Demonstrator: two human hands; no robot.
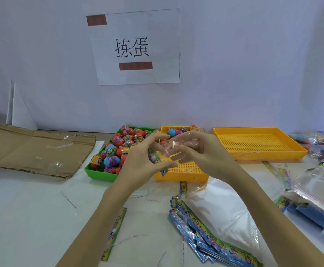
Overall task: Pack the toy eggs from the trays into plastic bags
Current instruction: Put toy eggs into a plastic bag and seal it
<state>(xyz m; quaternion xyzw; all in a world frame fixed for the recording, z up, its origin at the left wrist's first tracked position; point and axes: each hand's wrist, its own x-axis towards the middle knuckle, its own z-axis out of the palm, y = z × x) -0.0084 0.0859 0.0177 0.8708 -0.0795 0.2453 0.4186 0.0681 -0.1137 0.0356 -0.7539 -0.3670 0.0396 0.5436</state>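
A clear plastic bag [169, 146] with a colourful printed header strip hangs between my two hands above the middle yellow tray [184, 173]. My left hand [144, 159] pinches its left side with thumb and fingers. My right hand [199, 149] grips its right side, fingers curled into the film. Whether an egg is inside I cannot tell. Several toy eggs [118, 149], red, blue and purple with labels, fill the green tray [97, 173]. A few more eggs [171, 132] lie at the far end of the middle yellow tray.
A bare yellow tray [259, 144] stands to the right. Stacked bags with printed headers [201, 230] lie at front right, more clear bags [319, 182] and packed ones at the far right. Flattened cardboard [34, 151] covers the left. One loose bag [115, 236] lies near my left arm.
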